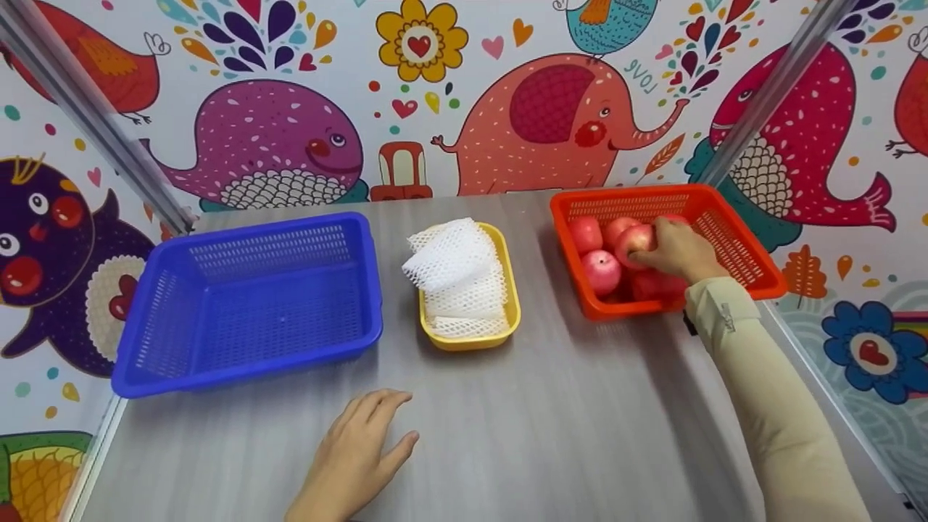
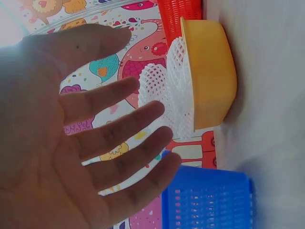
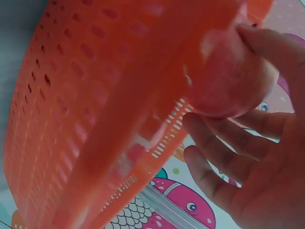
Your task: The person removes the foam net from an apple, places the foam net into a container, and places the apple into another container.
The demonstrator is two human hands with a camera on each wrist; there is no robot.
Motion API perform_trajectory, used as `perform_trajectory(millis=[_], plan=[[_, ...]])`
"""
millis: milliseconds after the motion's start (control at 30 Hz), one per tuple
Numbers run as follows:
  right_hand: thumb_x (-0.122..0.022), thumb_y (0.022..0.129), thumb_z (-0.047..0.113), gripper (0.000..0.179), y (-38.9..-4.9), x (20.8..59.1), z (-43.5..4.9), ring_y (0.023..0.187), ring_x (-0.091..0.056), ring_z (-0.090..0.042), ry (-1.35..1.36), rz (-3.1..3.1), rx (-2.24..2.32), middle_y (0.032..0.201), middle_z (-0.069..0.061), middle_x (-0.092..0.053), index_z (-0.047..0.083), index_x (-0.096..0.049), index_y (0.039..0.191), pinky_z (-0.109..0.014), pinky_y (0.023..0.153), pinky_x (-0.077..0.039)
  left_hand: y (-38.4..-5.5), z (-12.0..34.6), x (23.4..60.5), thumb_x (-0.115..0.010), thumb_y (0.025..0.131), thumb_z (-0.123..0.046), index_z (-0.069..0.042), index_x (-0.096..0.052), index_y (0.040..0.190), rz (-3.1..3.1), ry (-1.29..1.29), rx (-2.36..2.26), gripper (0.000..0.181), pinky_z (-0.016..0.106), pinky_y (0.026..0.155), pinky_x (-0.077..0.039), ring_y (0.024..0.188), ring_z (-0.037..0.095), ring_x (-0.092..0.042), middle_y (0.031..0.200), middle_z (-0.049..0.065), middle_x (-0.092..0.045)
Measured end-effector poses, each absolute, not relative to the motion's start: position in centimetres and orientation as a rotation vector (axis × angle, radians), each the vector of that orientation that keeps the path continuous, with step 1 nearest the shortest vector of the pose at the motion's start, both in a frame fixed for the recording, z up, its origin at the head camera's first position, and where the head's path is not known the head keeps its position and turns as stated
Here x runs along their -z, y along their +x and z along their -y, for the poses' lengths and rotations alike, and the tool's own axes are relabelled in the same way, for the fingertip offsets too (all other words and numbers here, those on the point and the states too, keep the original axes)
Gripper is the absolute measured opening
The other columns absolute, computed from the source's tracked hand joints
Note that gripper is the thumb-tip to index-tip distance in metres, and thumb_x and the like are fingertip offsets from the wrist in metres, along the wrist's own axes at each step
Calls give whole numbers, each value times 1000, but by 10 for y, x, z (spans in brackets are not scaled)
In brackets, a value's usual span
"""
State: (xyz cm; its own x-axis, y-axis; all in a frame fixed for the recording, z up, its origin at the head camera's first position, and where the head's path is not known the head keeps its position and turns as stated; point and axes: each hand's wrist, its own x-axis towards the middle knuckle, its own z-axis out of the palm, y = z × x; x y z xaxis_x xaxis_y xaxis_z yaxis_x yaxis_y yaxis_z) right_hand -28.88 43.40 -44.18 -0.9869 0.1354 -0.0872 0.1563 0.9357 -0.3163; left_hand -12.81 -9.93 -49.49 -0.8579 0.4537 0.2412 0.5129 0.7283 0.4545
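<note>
My right hand (image 1: pixel 680 250) reaches into the red basket (image 1: pixel 747 250) and grips a pinkish-red apple (image 1: pixel 636 245). In the right wrist view, thumb and fingers curl round that apple (image 3: pixel 233 76) near the basket's rim. Several other apples lie beneath and beside it, one of them a paler apple (image 1: pixel 601 272) at the near left. My left hand (image 1: pixel 355 453) hovers over the near part of the table, holding nothing. Its fingers are spread and relaxed in the left wrist view, with the yellow bin (image 2: pixel 214 76) beyond them.
White foam net sleeves (image 1: pixel 464 272) fill the yellow bin (image 1: pixel 470 344) at the table's middle and stick up past its rim. A blue basket (image 1: pixel 283 312) stands at the left with nothing inside. Patterned walls with metal posts (image 1: pixel 101 116) enclose the grey table (image 1: pixel 507 435).
</note>
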Motion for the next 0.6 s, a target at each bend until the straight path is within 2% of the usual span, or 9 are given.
perform_trajectory(millis=[233,467,600], plan=[[-73,85,54,82,-289,449,-430,103,-50,-47,293,-2962,472,121,-27,-50,-2,-41,135,-68,92,-41,-125,101,498,-77,88,-32,-13,-65,126,2832,-780,806,44,47,93,-50,114,25,-58,121,2,-62],[-68,94,37,61,-253,435,-404,102,-53,-47,253,-3167,399,120,-29,-53,-4,-48,134,-67,92,-43,-131,101,494,-76,89,-34,-13,-65,126,2806,-820,790,45,46,94,-50,114,24,-58,122,1,-62],[-71,93,29,42,-220,434,-369,90,-58,-38,70,-3383,482,107,-21,-61,-1,-60,121,-58,80,-50,-132,101,492,-77,88,-34,-14,-65,127,2798,-815,774,45,46,94,-50,114,24,-59,122,2,-63]])
